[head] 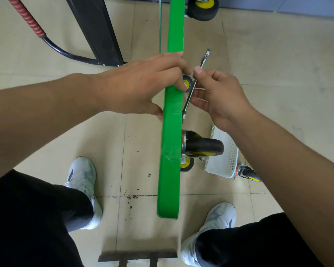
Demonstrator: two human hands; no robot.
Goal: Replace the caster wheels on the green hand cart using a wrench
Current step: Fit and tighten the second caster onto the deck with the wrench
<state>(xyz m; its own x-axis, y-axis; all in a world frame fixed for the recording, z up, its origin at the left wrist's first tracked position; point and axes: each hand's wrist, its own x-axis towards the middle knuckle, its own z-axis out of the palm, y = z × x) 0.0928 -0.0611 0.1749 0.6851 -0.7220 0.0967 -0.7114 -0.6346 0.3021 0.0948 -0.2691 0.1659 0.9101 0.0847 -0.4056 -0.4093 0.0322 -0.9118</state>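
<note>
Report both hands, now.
Left hand: fingers curled over the edge of the green cart, gripping it.
Right hand: pinching the wrench beside the cart's edge.

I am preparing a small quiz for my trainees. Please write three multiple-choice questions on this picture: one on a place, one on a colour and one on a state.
1. Where is the white basket?
A) on the floor, right of the green cart
B) on top of the cart
C) hanging from the wrench

2. What colour are the hubs of the wheels?
A) red
B) blue
C) yellow

3. What is the right hand doing?
A) it is open and empty
B) it pinches the wrench
C) it lies flat on the floor

Answers: 1 A, the basket stands on the tiles beside the cart. 2 C, yellow shows inside the black tyres. 3 B, thumb and fingers close on the wrench shaft.
</note>
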